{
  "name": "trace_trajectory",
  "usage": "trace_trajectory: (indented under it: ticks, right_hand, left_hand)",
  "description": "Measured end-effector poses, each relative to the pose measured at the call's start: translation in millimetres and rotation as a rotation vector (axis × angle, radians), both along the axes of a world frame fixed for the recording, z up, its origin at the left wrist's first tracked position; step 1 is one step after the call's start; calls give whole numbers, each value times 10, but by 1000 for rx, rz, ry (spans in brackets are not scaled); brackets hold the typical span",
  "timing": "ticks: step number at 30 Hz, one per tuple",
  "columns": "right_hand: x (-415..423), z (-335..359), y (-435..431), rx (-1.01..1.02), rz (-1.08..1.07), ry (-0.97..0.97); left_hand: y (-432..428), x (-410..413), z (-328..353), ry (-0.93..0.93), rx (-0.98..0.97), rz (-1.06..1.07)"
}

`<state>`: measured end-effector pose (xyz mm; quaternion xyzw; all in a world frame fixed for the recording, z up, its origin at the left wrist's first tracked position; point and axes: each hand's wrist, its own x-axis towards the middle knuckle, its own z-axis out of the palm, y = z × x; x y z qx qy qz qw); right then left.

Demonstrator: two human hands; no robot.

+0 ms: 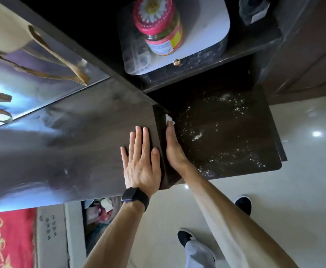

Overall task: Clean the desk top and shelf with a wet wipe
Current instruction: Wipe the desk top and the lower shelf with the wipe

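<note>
My left hand [141, 163] lies flat, fingers spread, on the dark desk top [71, 144] near its right edge, a black watch on the wrist. My right hand [172, 146] is turned on edge against the desk's vertical side panel, pressing a white wet wipe [169, 118] that peeks out past the fingertips. Beside that hand, lower down, is the dark shelf [226, 132], speckled with white dust and crumbs.
An upper shelf holds a white box [202, 31] with a pink-lidded jar [158, 26] on it, above a drawer with a brass knob [176, 62]. Paper bag handles [57, 60] hang at left. Below are pale floor tiles [303, 190] and my black shoes [243, 203].
</note>
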<state>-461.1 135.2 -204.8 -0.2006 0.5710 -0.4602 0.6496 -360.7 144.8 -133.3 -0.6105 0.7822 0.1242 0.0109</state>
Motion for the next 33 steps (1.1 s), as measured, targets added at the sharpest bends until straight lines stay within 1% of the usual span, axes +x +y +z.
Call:
trace_trajectory:
  ticks: [2, 5, 7, 8, 11, 13, 15, 17, 19, 21, 24, 26, 27, 29, 32, 33]
  right_hand:
    - [-68, -49, 94, 50, 61, 96]
    - [12, 70, 580, 35, 152, 170]
    - [125, 51, 957, -12, 267, 286]
    - [133, 0, 1090, -43, 340, 401]
    - [-41, -286, 1167, -136, 595, 904]
    - [-210, -420, 1062, -238, 673, 1174]
    - [-307, -543, 1008, -329, 730, 1315]
    - [-331, -612, 1010, -408, 738, 1421]
    - [-346, -617, 1020, -419, 719, 1462]
    - [-415, -594, 1041, -364, 698, 1509]
    - [-704, -529, 1251, -171, 641, 1579]
    - [-900, -473, 1413, -39, 616, 1581]
    - [-921, -449, 1442, -8, 615, 1577]
    - [-783, -436, 1409, -45, 639, 1557]
    - [-355, -489, 1195, -244, 754, 1492]
    - [-271, -498, 1103, -283, 777, 1473]
  left_hand:
    - [-35, -7, -10, -7, -2, -3]
    - [-40, -1, 8, -4, 1, 0]
    - [-26, 6, 33, 0, 1, 5]
    - [-19, 9, 43, 2, -1, 8]
    - [-18, -1, 60, 14, -7, 12]
    - [-37, -3, 60, 22, -21, 13]
    - [-63, 6, 53, 26, -28, 13]
    - [-77, 22, 43, 24, -29, 14]
    - [-68, 34, 34, 26, -22, 9]
    - [-66, 54, 29, 28, -21, 4]
    - [-64, 63, 32, 39, -12, 12]
    - [-69, 48, 30, 40, -9, 19]
    - [-76, 43, 27, 37, -9, 21]
    - [-70, 46, 29, 34, -10, 22]
    - [-24, 77, 30, 38, -24, 21]
    - [-19, 83, 24, 38, -29, 21]
